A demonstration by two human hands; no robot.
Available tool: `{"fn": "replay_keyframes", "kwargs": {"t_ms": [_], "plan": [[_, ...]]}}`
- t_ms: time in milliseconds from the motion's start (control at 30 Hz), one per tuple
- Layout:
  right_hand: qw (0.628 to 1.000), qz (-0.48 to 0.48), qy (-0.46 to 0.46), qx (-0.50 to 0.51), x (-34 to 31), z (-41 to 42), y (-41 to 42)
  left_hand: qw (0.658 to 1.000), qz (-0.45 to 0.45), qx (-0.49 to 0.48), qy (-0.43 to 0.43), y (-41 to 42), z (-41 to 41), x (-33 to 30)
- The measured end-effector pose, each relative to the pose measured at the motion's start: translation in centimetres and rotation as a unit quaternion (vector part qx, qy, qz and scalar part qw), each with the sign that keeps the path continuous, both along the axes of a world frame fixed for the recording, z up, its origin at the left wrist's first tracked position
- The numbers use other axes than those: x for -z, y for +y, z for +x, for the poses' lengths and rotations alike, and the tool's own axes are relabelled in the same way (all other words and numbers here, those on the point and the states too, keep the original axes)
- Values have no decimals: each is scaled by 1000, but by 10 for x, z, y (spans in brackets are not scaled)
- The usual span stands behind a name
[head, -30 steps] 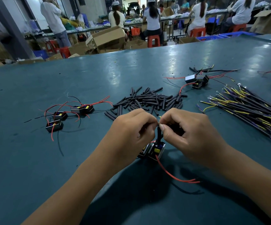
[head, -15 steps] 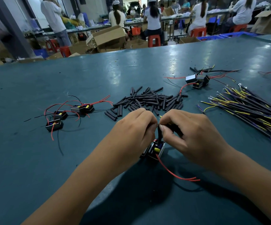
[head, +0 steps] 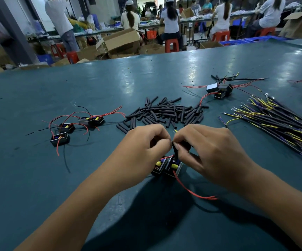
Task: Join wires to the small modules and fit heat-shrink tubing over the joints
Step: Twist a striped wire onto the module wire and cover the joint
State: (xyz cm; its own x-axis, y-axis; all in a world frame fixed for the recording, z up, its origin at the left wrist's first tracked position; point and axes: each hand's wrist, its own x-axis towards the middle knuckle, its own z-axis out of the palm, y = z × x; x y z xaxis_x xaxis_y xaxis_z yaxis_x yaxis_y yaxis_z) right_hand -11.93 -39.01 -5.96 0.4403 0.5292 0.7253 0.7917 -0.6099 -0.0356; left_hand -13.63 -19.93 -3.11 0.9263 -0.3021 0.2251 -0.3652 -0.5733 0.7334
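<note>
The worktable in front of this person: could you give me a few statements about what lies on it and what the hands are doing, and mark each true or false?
1. A heap of short black tubing pieces lies beyond the hands. True.
2. The bundle of yellow and purple wires lies to the person's left. False: it lies to the right; three small modules with red leads lie to the left.
3. Both the left hand and the right hand pinch something fine between them. True.
4. The module under the hands has a green lead. False: its lead is red.
5. The table is bright orange. False: it is dark teal.
</note>
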Motion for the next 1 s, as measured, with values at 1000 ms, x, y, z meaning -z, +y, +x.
{"fn": "replay_keyframes", "kwargs": {"t_ms": [1000], "plan": [[989, 82, 119, 9, -2, -3, -1, 950, 80, 17, -302, -1, 5, 10]]}}
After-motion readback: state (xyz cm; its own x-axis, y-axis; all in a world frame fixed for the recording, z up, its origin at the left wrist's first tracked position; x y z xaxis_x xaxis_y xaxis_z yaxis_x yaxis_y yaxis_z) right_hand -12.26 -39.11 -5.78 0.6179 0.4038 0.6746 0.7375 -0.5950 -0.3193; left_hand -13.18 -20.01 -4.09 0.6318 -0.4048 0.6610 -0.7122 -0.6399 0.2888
